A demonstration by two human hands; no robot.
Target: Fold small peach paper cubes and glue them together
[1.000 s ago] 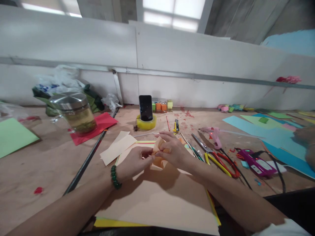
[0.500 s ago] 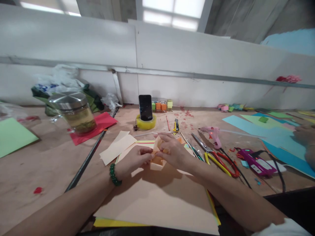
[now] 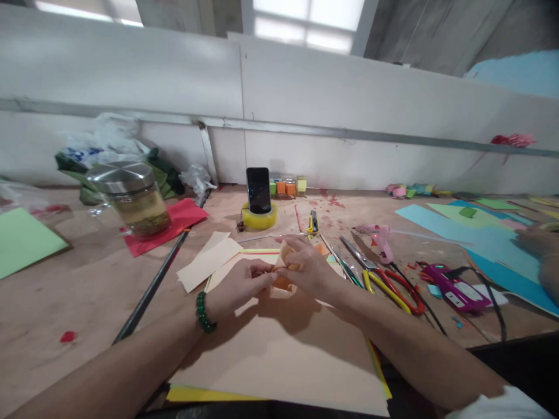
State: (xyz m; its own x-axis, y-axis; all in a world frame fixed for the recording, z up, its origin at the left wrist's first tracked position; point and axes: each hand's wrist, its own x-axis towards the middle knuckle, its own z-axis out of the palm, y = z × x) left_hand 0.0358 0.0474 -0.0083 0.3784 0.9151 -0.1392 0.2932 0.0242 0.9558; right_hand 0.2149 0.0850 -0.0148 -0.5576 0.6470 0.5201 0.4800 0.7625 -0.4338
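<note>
The jar (image 3: 142, 212) stood on the red paper (image 3: 188, 215) as before, while the left hand (image 3: 236, 286) had edged rightward from half a second earlier, its thumb and fingertips pinched together at the left side of the folded peach piece (image 3: 286, 285). That piece sat between both hands above the peach sheets (image 3: 279, 364), its near opening more covered than before, and the right hand (image 3: 313, 269) kept its fingers curled on the piece's right side. At far right, a co-worker's hand (image 3: 538, 241) had shifted slightly by the blue paper (image 3: 484, 250).
</note>
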